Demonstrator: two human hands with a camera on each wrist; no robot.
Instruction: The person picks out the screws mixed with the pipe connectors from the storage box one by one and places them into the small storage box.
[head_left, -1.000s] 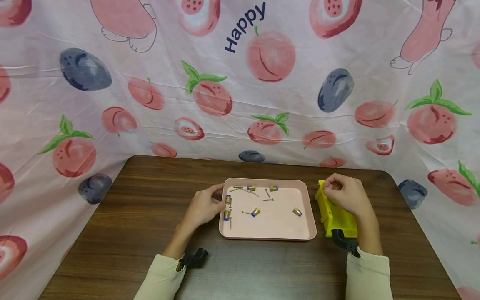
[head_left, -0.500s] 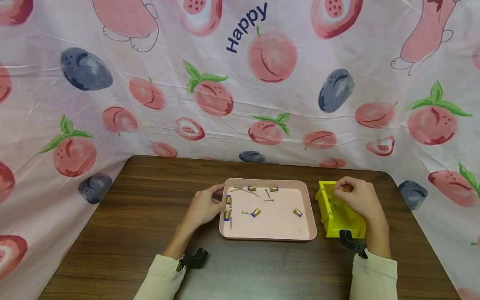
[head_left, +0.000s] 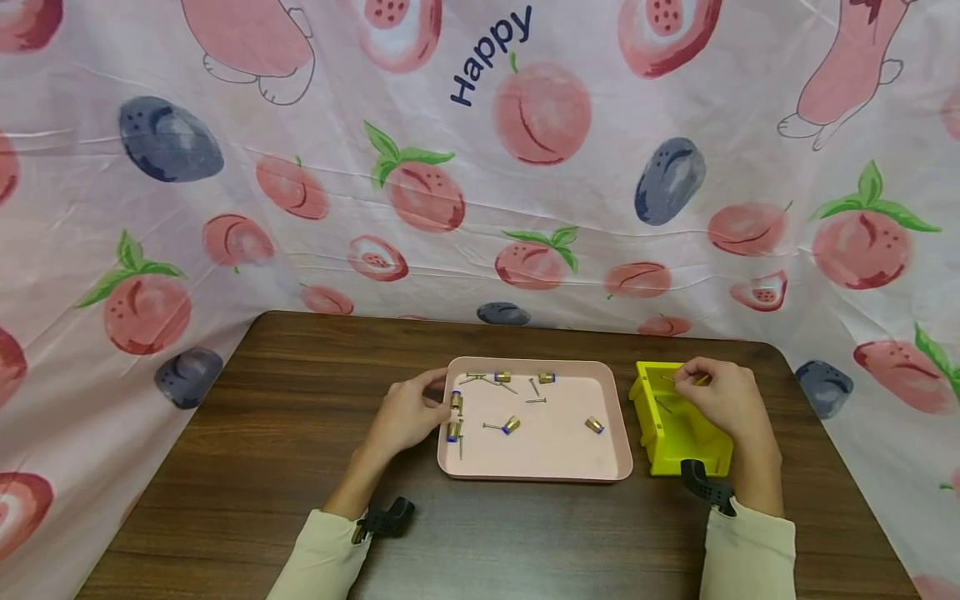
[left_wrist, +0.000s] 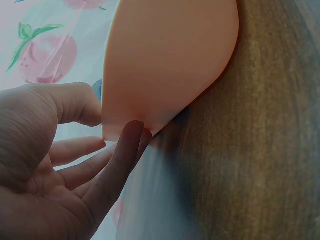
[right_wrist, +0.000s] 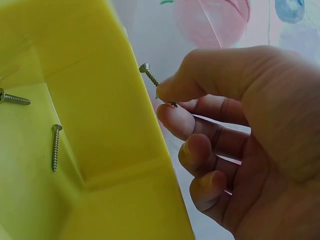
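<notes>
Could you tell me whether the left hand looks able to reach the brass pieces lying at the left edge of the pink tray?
Probably yes. The left hand already holds the tray by its left rim, and the nearest brass pieces lie just inside that rim with nothing over them.

1. The head view looks forward and down from above the near edge of the bench (head_left: 300, 400), taking in the pink tray (head_left: 536, 471), the yellow bin (head_left: 678, 437), both hands and the printed cloth behind.
2. The left wrist view sits very close under the left hand (left_wrist: 45, 165), facing the tray's corner (left_wrist: 165, 60); it shares that tray edge with the head view.
3. The right wrist view looks closely past the right hand (right_wrist: 250, 145) into the yellow bin (right_wrist: 90, 100), shared with the head view.
</notes>
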